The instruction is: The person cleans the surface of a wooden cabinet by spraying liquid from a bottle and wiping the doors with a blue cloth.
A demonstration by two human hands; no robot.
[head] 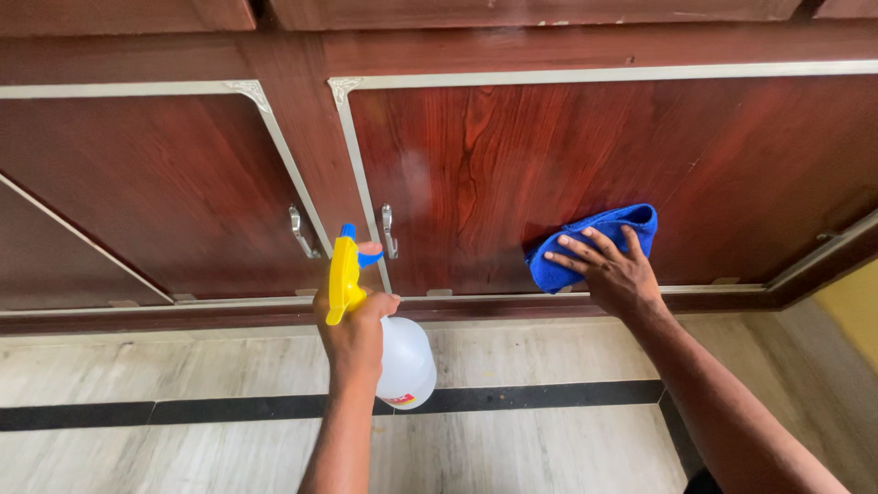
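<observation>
A: Which step is shown?
B: Wiping, it appears. The right hand [615,274] presses a blue microfibre cloth [594,245], fingers spread, low on the right cabinet door [585,165].
A: And next?
B: Probably spraying; the left hand [352,334] is wrapped around the yellow-triggered spray bottle [402,361].
</observation>
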